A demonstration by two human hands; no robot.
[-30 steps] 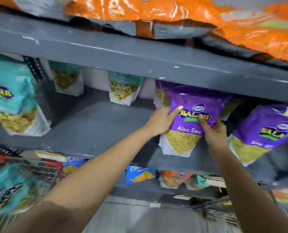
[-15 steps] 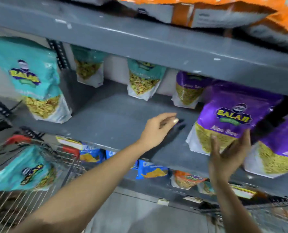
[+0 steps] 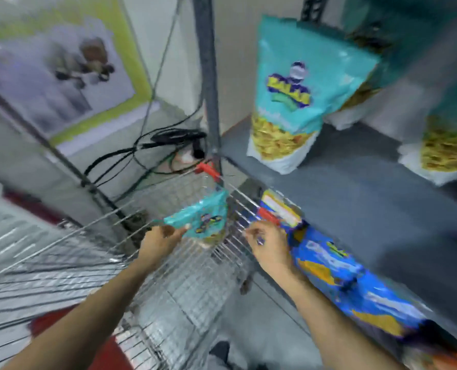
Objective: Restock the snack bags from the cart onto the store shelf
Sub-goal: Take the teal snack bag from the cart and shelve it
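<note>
A teal snack bag (image 3: 204, 218) sits in the far corner of the wire cart (image 3: 168, 276). My left hand (image 3: 159, 240) pinches its near left edge. My right hand (image 3: 268, 245) hovers over the cart's right rim, fingers loosely curled, holding nothing that I can see. On the grey shelf (image 3: 355, 198) a teal bag (image 3: 299, 94) stands upright near the left end, with another bag (image 3: 446, 148) to its right. The picture is blurred.
A grey shelf post (image 3: 208, 76) rises just beyond the cart. Black cables (image 3: 152, 148) hang by the wall behind it. Blue snack bags (image 3: 355, 284) fill the lower shelf at right. A red cart handle piece (image 3: 207, 168) sits at the far rim.
Both hands have left the purple bag on the shelf and dropped to the cart. The view has swung down and left. My left hand now grips a teal bag.
</note>
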